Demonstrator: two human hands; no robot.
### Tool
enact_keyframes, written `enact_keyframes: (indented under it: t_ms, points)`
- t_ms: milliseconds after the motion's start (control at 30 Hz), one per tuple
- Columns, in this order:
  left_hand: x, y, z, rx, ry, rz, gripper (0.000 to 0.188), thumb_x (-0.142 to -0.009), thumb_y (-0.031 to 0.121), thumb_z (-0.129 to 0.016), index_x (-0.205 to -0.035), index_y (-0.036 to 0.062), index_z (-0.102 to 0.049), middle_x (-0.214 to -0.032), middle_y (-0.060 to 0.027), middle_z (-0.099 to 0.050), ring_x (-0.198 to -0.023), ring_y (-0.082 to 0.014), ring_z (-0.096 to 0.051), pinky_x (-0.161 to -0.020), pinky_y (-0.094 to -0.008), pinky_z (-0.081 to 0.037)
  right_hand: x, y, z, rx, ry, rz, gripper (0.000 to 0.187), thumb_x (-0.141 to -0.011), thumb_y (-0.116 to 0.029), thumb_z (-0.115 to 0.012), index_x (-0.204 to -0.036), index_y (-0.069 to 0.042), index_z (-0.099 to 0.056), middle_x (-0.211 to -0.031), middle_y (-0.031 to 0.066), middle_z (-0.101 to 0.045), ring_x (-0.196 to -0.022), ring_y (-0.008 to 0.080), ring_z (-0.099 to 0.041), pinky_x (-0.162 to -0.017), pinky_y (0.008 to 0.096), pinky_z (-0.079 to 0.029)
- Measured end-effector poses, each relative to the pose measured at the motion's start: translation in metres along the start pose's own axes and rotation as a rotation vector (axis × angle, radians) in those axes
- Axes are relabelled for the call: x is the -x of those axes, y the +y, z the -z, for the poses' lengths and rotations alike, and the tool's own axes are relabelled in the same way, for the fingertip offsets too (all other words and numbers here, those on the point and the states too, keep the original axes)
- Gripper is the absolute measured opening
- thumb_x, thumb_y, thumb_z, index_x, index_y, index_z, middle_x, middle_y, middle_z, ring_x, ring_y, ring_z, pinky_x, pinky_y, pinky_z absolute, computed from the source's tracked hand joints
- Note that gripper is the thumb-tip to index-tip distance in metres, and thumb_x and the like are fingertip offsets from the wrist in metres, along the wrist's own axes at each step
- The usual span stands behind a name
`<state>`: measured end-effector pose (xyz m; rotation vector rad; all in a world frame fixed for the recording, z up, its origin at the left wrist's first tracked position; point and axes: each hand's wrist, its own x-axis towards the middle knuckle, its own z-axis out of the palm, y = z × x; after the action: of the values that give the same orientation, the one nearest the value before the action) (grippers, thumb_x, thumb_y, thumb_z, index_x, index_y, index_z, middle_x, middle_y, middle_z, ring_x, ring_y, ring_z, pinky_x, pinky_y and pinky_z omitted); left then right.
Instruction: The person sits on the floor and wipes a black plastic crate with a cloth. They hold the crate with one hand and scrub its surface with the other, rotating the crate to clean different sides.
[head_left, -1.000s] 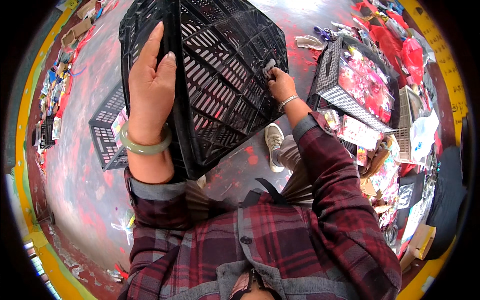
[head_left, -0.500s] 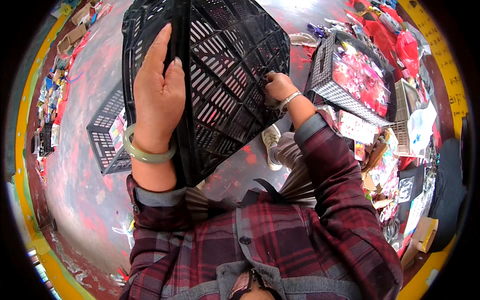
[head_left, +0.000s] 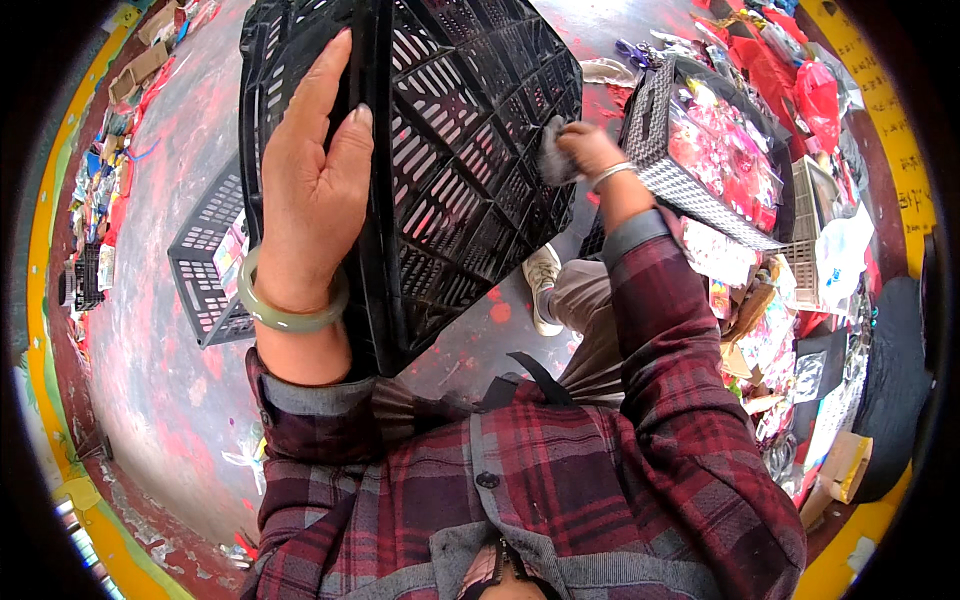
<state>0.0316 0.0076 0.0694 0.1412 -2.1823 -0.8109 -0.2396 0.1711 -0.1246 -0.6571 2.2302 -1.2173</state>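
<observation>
A large black slatted plastic crate (head_left: 450,170) is tipped up in front of me, its perforated side facing right. My left hand (head_left: 315,190), with a pale green bangle at the wrist, holds the crate by its thick edge. The index finger and thumb stretch along that edge; the other fingers are hidden. At the crate's right side, my right hand (head_left: 590,150) is closed around a small grey wad (head_left: 556,152), blurred by motion. Whether the wad is cloth or scouring wool I cannot make out. It is at or very near the slats.
Another black crate (head_left: 207,255) stands on the red-stained floor to the left. On the right are a checkered basket (head_left: 690,200) of red and white packets, a beige crate (head_left: 803,250) and heaped packaging. Loose litter (head_left: 105,190) lines the left wall.
My right hand has moved right and slightly up from the crate's slats, and the grey wad now shows in it. The left hand stays on the crate, which has shifted only slightly.
</observation>
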Motion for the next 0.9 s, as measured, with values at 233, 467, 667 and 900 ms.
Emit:
enact_keyframes:
  t_ms: [233,467,667,900]
  points:
    - [0.003,-0.007,0.01,0.136,0.02,0.126,0.044,-0.087,-0.002,-0.046,-0.131,-0.0033,-0.044,-0.125,-0.0142,-0.054,-0.113,-0.0177,-0.051,-0.098,-0.0257,-0.035,0.028,-0.024,-0.047,0.331,0.083,0.055,0.035,-0.075,-0.017,-0.059,-0.106,-0.001,-0.059,-0.097,0.0231,-0.064,-0.091,0.0369,-0.063,-0.079,0.0414,-0.049]
    - [-0.001,-0.003,0.008,0.253,0.039,0.221,0.046,-0.088,-0.004,-0.043,-0.133,-0.0051,-0.04,-0.129,-0.0112,-0.05,-0.115,-0.0152,-0.048,-0.099,-0.024,-0.033,-0.036,0.039,0.061,-0.771,-0.096,-0.274,0.027,-0.075,0.004,-0.049,-0.097,-0.001,-0.063,-0.073,0.0136,-0.062,-0.059,0.027,-0.062,-0.057,0.0402,-0.053]
    - [0.006,-0.012,0.016,0.38,0.096,0.349,0.047,-0.088,-0.005,-0.04,-0.135,-0.0058,-0.037,-0.131,-0.0121,-0.048,-0.118,-0.0155,-0.046,-0.101,-0.0249,-0.032,-0.08,0.074,0.028,-0.845,0.292,-0.081,0.022,-0.077,0.003,-0.048,-0.087,-0.002,-0.067,-0.079,0.0097,-0.065,-0.06,0.0194,-0.061,-0.052,0.0352,-0.049]
    - [0.001,-0.009,0.011,0.373,0.07,0.308,0.048,-0.089,-0.004,-0.039,-0.136,-0.0067,-0.035,-0.132,-0.0125,-0.046,-0.118,-0.015,-0.046,-0.101,-0.0254,-0.032,-0.118,0.067,-0.013,0.194,0.279,0.086,0.034,-0.076,-0.008,-0.054,-0.108,-0.015,-0.064,-0.104,0.0202,-0.063,-0.1,0.0365,-0.059,-0.088,0.0427,-0.045]
